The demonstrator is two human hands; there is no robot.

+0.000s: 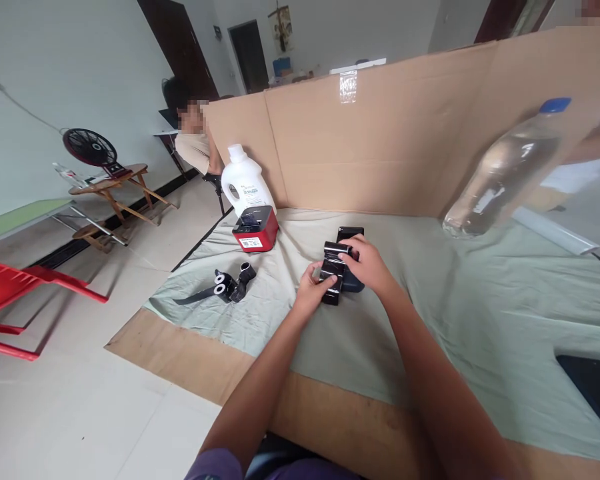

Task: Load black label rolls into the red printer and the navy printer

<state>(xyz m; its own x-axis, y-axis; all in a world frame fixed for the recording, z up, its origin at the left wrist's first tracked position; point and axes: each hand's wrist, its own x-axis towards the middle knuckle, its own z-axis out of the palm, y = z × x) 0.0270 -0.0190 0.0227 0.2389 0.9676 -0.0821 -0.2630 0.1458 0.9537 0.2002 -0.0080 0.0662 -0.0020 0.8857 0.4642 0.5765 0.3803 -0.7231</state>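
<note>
My left hand (312,285) pinches the loose end of a roll of glossy black plastic film (334,248) from the left, thumb lying over it. My right hand (369,261) grips the roll at its upper right. A flat strip hangs from the roll down toward me between the hands. Under and behind it lies a dark, flat object (353,283), mostly covered, whose kind I cannot make out. To the left, several similar black rolls (229,287) with white cores sit on the cloth, one with its tail unrolled.
A red and black box-shaped device (256,230) stands before a white jug (247,179). At right are a large clear bottle (505,173) with a blue cap and a black phone-like slab (593,387). A cardboard wall (370,147) closes the back of the cloth-covered table (505,320). A person sits beyond, left.
</note>
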